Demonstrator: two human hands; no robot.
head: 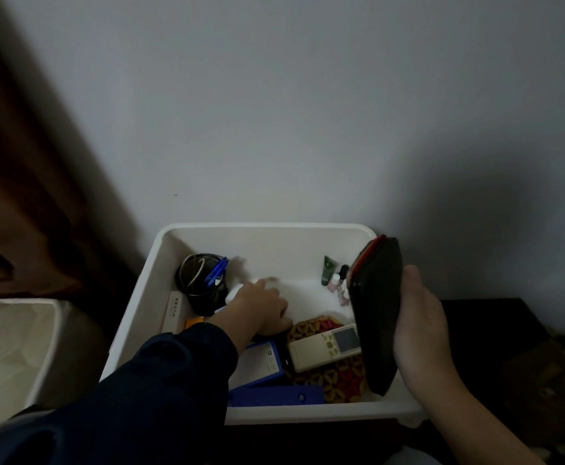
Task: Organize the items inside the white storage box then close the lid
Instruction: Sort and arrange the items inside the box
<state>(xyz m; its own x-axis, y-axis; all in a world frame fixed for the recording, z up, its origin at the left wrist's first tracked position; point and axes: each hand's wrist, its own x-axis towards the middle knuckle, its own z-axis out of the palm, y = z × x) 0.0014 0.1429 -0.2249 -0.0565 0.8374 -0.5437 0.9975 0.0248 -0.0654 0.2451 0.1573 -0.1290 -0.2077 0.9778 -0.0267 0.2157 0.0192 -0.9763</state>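
Against grey wall (308, 112), white storage box (261, 229), dim room

1. One white storage box (207, 236).
2. One black mesh pen cup (203, 290), holding at least two blue pens (216, 270).
3. One green tube (328, 270).
4. One white remote control (324, 347).
5. One dark wallet (376, 313).
6. Two hands: left hand (261, 307), right hand (420, 330).
7. Small bottles (336, 281): several, exact count unclear.

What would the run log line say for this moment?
left hand: inside white storage box, on a blurred white item | right hand: holds dark wallet upright at box's right side | lid: not in view
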